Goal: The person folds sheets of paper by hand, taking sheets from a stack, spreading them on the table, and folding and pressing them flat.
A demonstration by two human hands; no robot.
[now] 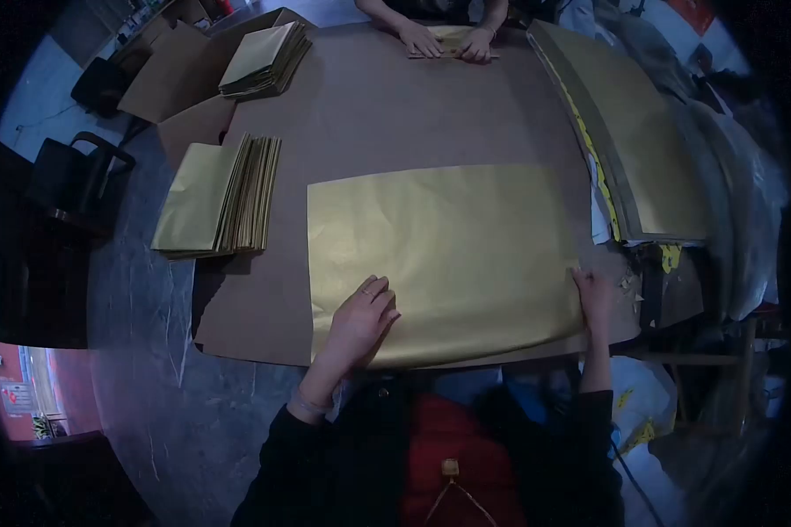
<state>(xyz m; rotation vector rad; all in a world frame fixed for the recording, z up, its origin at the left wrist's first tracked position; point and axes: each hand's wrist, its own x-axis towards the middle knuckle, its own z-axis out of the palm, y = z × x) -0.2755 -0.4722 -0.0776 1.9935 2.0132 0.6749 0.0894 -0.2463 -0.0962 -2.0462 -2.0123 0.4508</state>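
A large sheet of gold paper [439,255] lies in front of me, lightly creased, its near edge curving along the table's front. My left hand [360,314] rests on the sheet's left part, with its fingers loosely bent and a ring on one of them. At the right edge, my right hand [591,290] pinches the paper between thumb and fingers. The underside of the sheet's near part is hidden.
Folded gold paper stands in a stack [224,198] at the left, with another stack [266,60] behind it. A pile of large gold sheets [646,132] lies along the right side of the brown table [369,105]. Across the table, a co-worker's hands [448,42] press on paper. An open cardboard box [171,75] stands back left.
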